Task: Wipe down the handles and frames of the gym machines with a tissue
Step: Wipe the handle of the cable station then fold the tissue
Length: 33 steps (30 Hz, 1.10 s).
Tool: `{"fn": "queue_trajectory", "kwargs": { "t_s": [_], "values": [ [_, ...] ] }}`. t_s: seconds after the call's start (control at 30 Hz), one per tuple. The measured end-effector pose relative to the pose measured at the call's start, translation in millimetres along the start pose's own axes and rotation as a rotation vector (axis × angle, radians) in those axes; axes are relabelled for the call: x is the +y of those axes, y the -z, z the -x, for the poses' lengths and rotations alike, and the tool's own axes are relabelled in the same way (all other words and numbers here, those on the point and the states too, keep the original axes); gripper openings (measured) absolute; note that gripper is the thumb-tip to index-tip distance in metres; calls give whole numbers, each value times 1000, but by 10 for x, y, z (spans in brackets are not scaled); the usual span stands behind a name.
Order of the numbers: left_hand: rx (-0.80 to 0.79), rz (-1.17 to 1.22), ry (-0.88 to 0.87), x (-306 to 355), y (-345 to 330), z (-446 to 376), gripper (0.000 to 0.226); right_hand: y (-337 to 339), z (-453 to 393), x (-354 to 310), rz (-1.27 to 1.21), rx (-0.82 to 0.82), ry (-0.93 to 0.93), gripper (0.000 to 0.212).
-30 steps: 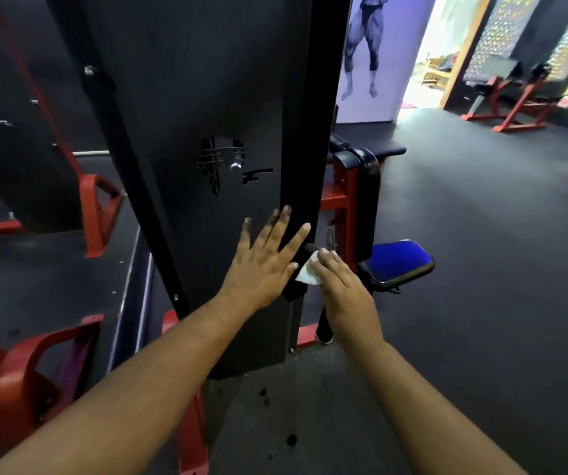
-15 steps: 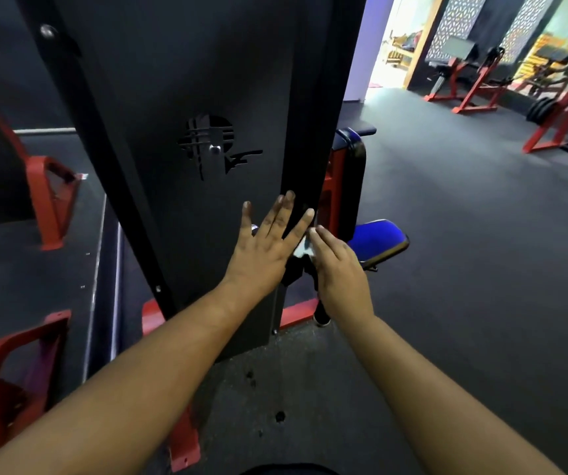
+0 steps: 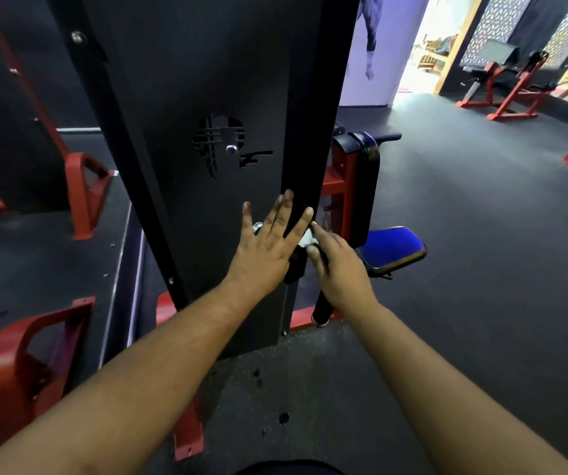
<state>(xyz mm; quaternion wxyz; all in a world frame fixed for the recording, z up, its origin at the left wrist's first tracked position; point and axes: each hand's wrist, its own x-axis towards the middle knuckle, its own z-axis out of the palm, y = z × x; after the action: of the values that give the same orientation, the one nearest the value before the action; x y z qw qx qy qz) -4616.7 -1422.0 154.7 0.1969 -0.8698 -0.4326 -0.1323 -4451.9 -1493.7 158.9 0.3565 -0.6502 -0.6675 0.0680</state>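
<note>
- Wiping the black upright post (image 3: 313, 138) of the machine is the step in hand: the right hand (image 3: 339, 269) pinches a small white tissue (image 3: 307, 240) against the post's edge, fingers curled round the wad.
- The left hand (image 3: 268, 248) lies flat and spread on the black panel (image 3: 207, 80) just beside the post, its fingertips touching the post's edge.
- The tissue is small and crumpled; dragged along a hard metal edge it may tear or slip out of the pinch, leaving bare fingers to rub the frame.
- The two hands nearly touch, so a long stroke could bump the left fingertips.
- A bolt (image 3: 257, 226) sits by the left thumb and may snag.
- No readable writing; the panel bears only a cut-out logo (image 3: 222, 142), its wording, if any, unclear.
</note>
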Motion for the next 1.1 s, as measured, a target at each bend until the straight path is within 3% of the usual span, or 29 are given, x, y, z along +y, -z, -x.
{"fn": "queue_trajectory", "kwargs": {
  "t_s": [0.1,0.2,0.27,0.33,0.4,0.43,0.5,0.57,0.63,0.7,0.8,1.0,1.1],
  "values": [
    [-23,0,3,36,4,24,101,-126,352,170,-199,86,-102,36],
    [-48,11,19,78,30,36,100,-122,501,206,-467,33,-211,26],
    [-61,7,40,96,61,39,99,55,364,81,-658,-114,-292,33],
    [-72,2,48,94,89,34,96,234,129,-1,-754,-246,-385,57],
    [-80,-10,49,96,114,36,91,297,-18,26,-724,-323,-427,71],
    [-81,-18,51,101,118,39,90,270,1,40,-702,-324,-391,65],
    [-80,-31,59,112,129,48,90,148,180,134,-688,-241,-292,61],
    [-78,-33,65,134,145,52,91,-1,371,291,-677,-160,-246,79],
    [-74,-23,75,166,164,59,89,-131,499,439,-704,-141,-240,82],
    [-71,-11,91,201,174,72,87,-187,571,491,-684,-137,-254,73],
    [-64,2,128,221,192,66,81,-272,650,568,-612,-174,-142,38],
    [-26,180,328,537,297,78,57,-420,772,1011,-393,-379,-38,34],
    [32,291,515,832,304,83,59,-348,723,1240,-273,-512,88,24]
  ]
}}
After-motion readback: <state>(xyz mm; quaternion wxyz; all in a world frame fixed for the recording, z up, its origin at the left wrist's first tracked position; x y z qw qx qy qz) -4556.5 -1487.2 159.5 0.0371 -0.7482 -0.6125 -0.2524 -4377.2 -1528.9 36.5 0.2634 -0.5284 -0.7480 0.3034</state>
